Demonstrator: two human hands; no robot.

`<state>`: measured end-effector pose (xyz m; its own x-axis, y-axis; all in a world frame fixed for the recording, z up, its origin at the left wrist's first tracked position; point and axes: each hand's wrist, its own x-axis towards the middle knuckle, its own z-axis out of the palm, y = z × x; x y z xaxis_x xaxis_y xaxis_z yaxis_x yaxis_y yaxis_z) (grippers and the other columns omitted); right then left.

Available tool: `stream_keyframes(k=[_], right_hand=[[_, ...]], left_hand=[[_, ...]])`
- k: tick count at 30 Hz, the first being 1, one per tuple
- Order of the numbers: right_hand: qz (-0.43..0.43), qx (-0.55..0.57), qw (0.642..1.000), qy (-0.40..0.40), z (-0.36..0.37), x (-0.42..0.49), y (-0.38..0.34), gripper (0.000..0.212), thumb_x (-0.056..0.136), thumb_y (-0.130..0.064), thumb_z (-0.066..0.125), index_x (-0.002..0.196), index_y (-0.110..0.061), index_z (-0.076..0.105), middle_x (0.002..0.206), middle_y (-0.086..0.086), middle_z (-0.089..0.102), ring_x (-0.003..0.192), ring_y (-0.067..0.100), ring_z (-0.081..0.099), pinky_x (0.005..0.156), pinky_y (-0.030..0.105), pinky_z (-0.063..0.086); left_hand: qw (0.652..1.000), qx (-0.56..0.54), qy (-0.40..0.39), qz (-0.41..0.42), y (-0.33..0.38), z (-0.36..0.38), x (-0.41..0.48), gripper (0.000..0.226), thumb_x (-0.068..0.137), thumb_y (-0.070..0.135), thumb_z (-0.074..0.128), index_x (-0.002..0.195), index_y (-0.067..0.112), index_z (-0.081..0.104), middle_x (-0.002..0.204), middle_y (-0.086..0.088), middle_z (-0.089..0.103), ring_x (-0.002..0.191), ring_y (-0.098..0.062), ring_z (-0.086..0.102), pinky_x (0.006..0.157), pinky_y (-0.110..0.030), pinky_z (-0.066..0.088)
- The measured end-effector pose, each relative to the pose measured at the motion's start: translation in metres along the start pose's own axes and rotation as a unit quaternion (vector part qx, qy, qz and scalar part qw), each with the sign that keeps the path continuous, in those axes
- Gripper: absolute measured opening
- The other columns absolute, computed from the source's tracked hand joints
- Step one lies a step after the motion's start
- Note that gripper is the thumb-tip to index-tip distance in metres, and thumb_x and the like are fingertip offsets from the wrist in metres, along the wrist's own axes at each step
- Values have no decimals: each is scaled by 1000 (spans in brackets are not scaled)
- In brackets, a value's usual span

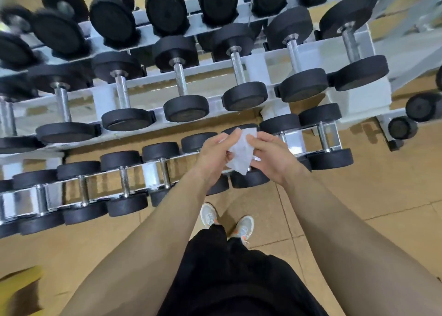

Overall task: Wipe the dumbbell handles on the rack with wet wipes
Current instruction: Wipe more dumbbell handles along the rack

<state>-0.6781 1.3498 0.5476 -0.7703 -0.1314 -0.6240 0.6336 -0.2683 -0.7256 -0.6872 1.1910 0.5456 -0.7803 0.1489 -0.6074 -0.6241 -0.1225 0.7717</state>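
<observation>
Holding the wet wipe (241, 154) with our 2 hands, left hand (211, 156) and right hand (271, 159) both pinching its edges with curled fingers, we had it over the low row of the rack (358, 98), touching no dumbbell handles (180, 80), so we thought the wiping was yet to do.

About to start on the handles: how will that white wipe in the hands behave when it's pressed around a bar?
The wet wipe hangs crumpled between the left hand and right hand, so it is probably limp and should wrap a dumbbell handle easily. It looks thin, so it may bunch up when rubbed.
</observation>
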Motion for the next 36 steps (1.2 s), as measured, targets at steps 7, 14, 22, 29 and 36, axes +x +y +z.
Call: stream_keyframes(k=[7,14,22,29,36], right_hand=[[-14,-54,998,-7,57,23,-15,20,104,-22,56,113,-7,68,111,13,75,103,28,73,88,40,60],[-54,-193,978,52,113,53,-29,37,103,-30,50,109,4,63,108,27,68,99,41,69,79,39,55],[44,-168,982,-79,150,68,-53,69,77,-69,67,121,-16,69,110,9,77,104,30,74,85,43,59],[14,-140,990,-15,145,96,-65,24,97,-10,66,120,-8,68,108,9,77,101,30,74,75,38,59],[35,-67,996,41,151,122,-75,23,104,-17,52,123,-7,60,111,15,72,97,30,72,77,39,58]], left_hand=[[981,59,160,97,24,-42,0,40,89,36,76,65,18,49,62,5,51,65,-15,48,62,-28,42],[970,34,212,114,50,-92,6,45,92,38,72,63,19,44,63,-3,48,62,-19,47,58,-34,39],[982,47,167,80,84,-122,25,43,95,50,63,69,18,53,69,-4,62,68,-24,59,67,-37,48],[981,-136,131,-42,103,-153,45,42,89,47,73,102,8,65,88,-11,72,83,-30,66,75,-39,51],[977,-211,-2,-18,112,-152,60,52,87,32,73,129,3,63,109,-11,72,91,-20,69,81,-31,57]])
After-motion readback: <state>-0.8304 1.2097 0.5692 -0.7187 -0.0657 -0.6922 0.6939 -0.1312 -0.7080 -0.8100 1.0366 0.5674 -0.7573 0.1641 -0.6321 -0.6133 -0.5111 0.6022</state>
